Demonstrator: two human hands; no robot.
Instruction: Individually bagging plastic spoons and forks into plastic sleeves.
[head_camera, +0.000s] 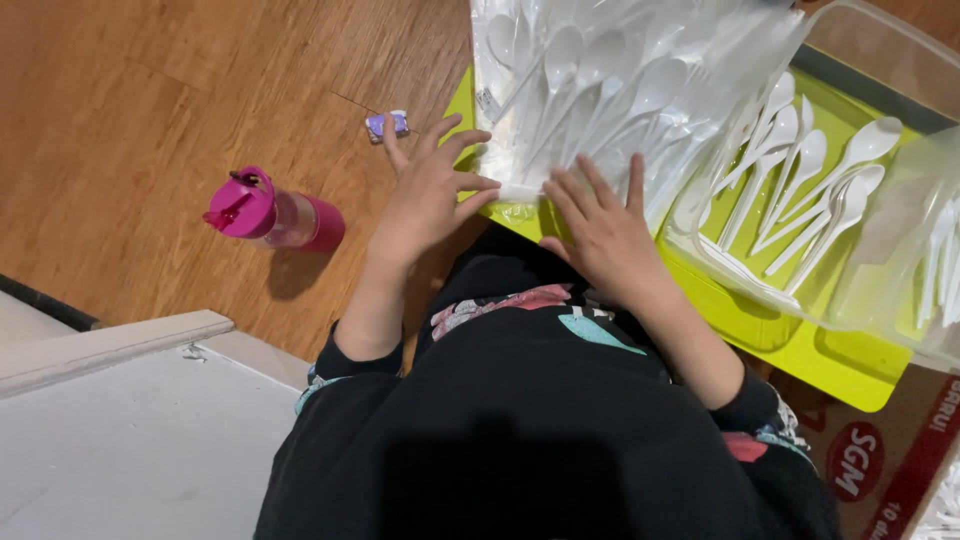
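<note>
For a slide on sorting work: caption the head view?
Both hands, left hand and right hand, press a clear bag of white plastic spoons on a green tray.

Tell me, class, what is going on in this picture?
A person in a black top leans over a wooden floor, both hands on a clear plastic bag of white spoons. The left hand and right hand press its near edge, fingers spread. More white spoons lie in a clear tub on a green tray. A pink bottle lies to the left.
</note>
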